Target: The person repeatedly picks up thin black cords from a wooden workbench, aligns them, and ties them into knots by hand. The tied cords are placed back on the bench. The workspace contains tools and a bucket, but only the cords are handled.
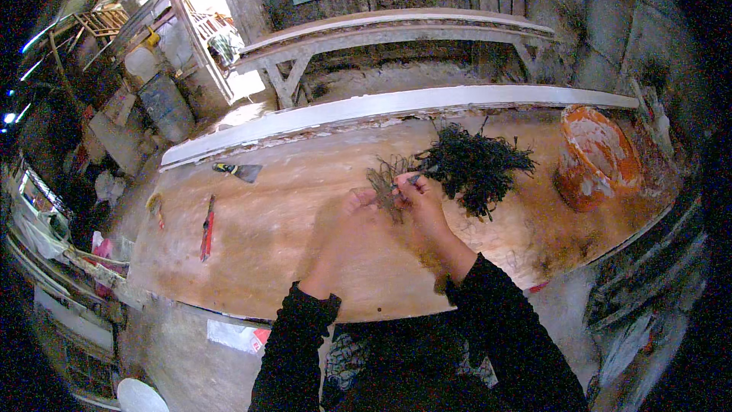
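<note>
Over the middle of the wooden table, my two hands are close together around a small bunch of thin brownish strands (387,187). My left hand (361,201) is somewhat blurred and has its fingers closed on the bunch's left side. On the right side, my right hand (418,192) pinches the strands, with a small dark piece at its fingertips. A large tangled pile of dark, stringy strands (479,164) lies on the table just beyond and right of my right hand.
An orange bucket (566,175) smeared with white stands at the table's right. On the left lie a putty knife (242,173), a red-handled tool (207,233) and a small brush (156,210). A long white strip (396,105) runs along the far edge; behind stands a bench (427,35).
</note>
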Action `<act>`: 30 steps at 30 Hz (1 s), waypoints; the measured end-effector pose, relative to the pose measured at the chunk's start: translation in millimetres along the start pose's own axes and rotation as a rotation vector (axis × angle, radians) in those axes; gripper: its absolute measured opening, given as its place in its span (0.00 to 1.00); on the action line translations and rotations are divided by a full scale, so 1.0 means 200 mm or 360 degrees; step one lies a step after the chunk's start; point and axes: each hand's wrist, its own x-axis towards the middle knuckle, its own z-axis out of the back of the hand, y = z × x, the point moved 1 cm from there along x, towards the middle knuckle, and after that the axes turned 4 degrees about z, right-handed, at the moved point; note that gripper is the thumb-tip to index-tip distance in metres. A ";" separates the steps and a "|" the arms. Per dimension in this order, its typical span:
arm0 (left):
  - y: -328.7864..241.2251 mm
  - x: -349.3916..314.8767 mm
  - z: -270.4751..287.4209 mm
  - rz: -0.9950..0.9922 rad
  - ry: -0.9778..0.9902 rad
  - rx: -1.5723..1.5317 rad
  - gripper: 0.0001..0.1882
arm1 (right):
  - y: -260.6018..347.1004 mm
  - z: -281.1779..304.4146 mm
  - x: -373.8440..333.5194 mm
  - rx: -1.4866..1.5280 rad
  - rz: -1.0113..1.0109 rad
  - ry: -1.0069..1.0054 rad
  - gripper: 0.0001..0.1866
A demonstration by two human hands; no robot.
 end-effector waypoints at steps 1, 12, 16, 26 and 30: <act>-0.01 0.00 0.01 -0.0019 -0.0052 -0.0015 0.13 | 0.01 -0.01 0.00 0.0140 -0.0061 -0.0016 0.06; 0.10 0.16 0.29 -0.0298 -0.0489 0.0068 0.05 | 0.03 -0.07 -0.04 0.0114 -0.0022 0.0704 0.17; 0.04 0.13 0.25 -0.0314 -0.0659 0.0474 0.06 | -0.05 -0.02 -0.02 -0.0202 0.0094 0.0932 0.16; -0.01 0.11 0.19 -0.0238 -0.0471 0.0472 0.15 | -0.05 0.01 0.00 -0.0949 0.0512 0.0573 0.04; -0.07 0.06 0.11 -0.0150 -0.0158 0.0266 0.20 | 0.02 0.03 0.03 -0.1638 0.0941 0.0124 0.10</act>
